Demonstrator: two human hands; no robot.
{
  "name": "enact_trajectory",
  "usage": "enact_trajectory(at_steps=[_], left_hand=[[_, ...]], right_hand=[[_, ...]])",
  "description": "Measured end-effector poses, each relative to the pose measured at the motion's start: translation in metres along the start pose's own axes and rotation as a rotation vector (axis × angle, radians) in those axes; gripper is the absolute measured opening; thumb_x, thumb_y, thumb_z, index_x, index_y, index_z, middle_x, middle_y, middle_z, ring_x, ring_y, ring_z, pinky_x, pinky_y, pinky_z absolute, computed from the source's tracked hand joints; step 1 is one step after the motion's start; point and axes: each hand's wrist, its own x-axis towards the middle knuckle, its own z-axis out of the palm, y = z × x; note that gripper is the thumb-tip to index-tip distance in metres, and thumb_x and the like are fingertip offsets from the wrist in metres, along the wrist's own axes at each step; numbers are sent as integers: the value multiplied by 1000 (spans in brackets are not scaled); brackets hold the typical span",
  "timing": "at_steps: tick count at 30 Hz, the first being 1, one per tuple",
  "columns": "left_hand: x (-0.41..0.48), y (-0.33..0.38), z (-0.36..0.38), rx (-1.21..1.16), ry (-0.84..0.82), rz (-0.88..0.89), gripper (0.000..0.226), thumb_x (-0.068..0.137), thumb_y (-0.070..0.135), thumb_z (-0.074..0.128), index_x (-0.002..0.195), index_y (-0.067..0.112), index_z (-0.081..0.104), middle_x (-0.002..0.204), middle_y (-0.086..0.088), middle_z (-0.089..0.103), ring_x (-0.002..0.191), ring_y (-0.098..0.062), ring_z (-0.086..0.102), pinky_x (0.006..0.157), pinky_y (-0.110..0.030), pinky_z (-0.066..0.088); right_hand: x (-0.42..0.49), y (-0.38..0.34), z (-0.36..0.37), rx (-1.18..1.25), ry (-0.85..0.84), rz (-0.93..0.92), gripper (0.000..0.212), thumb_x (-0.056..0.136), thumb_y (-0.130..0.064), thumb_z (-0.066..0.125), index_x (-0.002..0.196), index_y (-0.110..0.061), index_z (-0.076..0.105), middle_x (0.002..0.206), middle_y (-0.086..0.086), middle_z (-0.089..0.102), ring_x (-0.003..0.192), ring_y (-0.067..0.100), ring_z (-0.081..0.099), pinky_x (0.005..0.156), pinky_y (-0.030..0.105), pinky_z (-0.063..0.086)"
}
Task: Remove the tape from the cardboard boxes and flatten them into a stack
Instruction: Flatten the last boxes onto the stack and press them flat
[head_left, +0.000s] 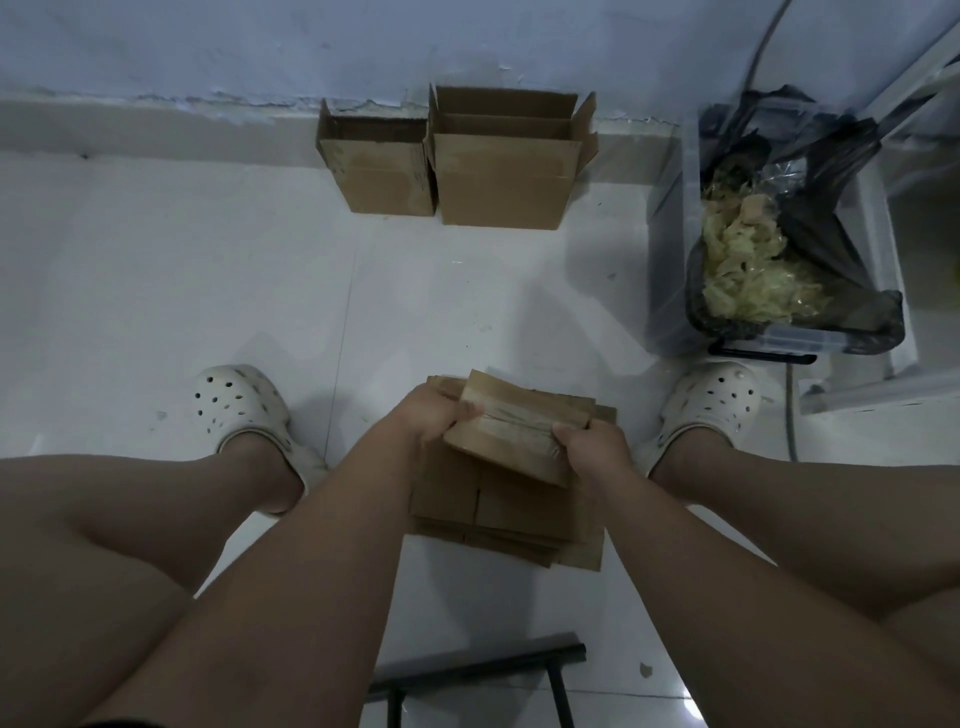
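I hold a small brown cardboard box between my feet, just above a stack of flattened cardboard on the floor. A strip of clear tape runs across the box's upper face. My left hand grips the box's left end, thumb at the tape. On the right end, my right hand grips the box, its fingers curled over the edge. Two open cardboard boxes stand by the far wall, a smaller one on the left and a larger one beside it.
A clear plastic bin lined with a black bag holds crumpled peeled tape at the right. White clogs are on my left foot and right foot. A black stool frame shows at the bottom. A grey cable runs by the right foot.
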Motion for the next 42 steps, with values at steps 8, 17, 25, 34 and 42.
enact_trajectory(at_steps=[8,17,25,34,42], left_hand=[[-5,4,8,397,207,-94,74,86,62,52,126,0,53,128,-16,56,116,-31,54,98,-36,44],[-12,10,-4,277,39,-154,67,83,41,69,125,-9,53,128,-26,56,117,-35,56,103,-39,40],[-13,6,-2,-178,22,-238,42,100,38,42,66,13,38,62,-2,33,52,-9,27,49,-17,24],[-2,-12,-3,-144,27,-375,38,98,-2,33,63,10,40,56,-4,39,35,-6,31,30,-12,21],[-14,-29,-4,-317,-4,-486,39,99,6,37,60,9,41,48,-1,35,31,-9,24,32,-17,19]], right_hand=[[4,-5,0,-114,-70,-73,53,91,-14,61,141,-10,44,137,13,51,117,32,53,99,42,47],[-6,-8,12,-597,-225,-199,78,75,-16,71,142,-36,36,140,14,29,115,31,49,99,37,47],[-13,0,9,-732,-215,-272,90,70,-27,82,143,-32,29,142,12,24,123,31,43,97,34,41],[-13,5,10,-789,-223,-319,90,73,-32,80,144,-30,25,143,12,24,124,31,43,98,34,39],[-12,13,14,-820,-252,-358,85,73,-31,79,140,-30,26,142,10,23,120,31,46,99,39,45]])
